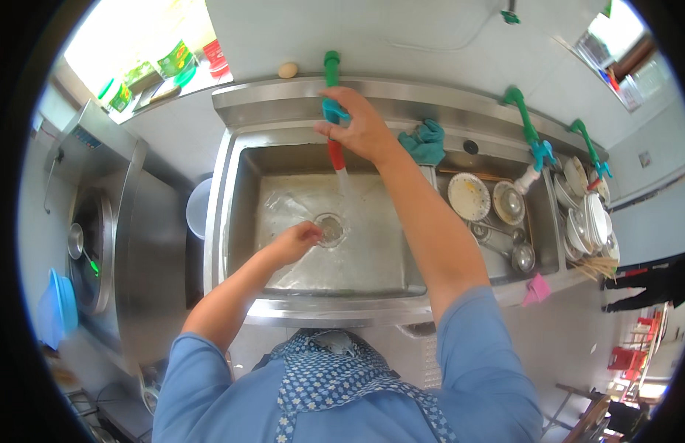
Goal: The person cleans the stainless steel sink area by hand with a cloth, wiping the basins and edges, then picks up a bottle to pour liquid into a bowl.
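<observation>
My right hand (pixel 356 124) reaches up to the tap with its thumb and fingers around the blue tap handle (pixel 332 112). Water streams from the tap's red spout (pixel 336 155) into the left stainless steel sink basin (pixel 375 260). Low in that basin, my left hand (pixel 294 242) is at the left side of the round drain (pixel 330 230), its fingertips over the rim. Whether those fingers pinch something is too small to tell. Shallow water spreads across the basin floor.
The right basin holds a speckled plate (pixel 468 196), a bowl (pixel 508 202) and metal ladles (pixel 523 257). Teal rubber gloves (pixel 425 141) drape over the divider. Stacked bowls (pixel 589 221), chopsticks (pixel 597 267) and a pink cloth (pixel 536 289) are farther right. An egg (pixel 287 70) rests on the back ledge.
</observation>
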`<state>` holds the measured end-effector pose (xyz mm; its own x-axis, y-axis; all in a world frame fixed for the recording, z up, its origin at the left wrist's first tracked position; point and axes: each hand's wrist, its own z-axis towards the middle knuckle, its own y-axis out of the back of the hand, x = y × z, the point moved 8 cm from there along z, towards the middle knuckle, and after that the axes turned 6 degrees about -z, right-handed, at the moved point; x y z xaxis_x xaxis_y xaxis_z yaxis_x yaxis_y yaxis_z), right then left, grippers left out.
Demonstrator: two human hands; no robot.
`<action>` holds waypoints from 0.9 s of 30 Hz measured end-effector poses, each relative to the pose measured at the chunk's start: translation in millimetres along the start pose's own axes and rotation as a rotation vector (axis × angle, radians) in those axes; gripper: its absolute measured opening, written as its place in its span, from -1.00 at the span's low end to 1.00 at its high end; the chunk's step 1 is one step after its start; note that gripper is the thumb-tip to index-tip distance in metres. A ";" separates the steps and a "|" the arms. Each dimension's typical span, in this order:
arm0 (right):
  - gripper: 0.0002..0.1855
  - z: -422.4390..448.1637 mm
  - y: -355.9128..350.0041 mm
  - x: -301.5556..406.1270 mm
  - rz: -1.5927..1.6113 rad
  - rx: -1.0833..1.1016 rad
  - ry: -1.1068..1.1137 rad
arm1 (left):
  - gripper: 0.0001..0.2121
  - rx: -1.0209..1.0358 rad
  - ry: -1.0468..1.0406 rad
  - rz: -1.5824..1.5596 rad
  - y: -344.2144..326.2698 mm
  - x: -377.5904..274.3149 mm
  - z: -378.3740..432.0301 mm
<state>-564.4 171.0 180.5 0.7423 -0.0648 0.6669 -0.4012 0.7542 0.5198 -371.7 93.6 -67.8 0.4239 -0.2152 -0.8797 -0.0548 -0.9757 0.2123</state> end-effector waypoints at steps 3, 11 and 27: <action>-0.74 15.5 -20.7 -9.5 -0.045 -0.050 0.071 | -0.77 -0.064 0.097 -0.006 30.8 18.3 -7.7; -0.78 5.4 -30.4 22.3 -0.633 -0.462 0.058 | -0.71 -0.280 0.101 0.187 78.4 78.6 18.7; -0.62 -389.9 105.7 48.3 -0.463 -0.582 -0.834 | -0.67 -0.036 -0.202 0.667 17.4 58.7 74.1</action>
<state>-361.7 502.3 59.6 0.0749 -0.6719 0.7368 0.2949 0.7208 0.6273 -414.8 60.9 -147.3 0.1335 -0.7750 -0.6177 -0.2138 -0.6311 0.7457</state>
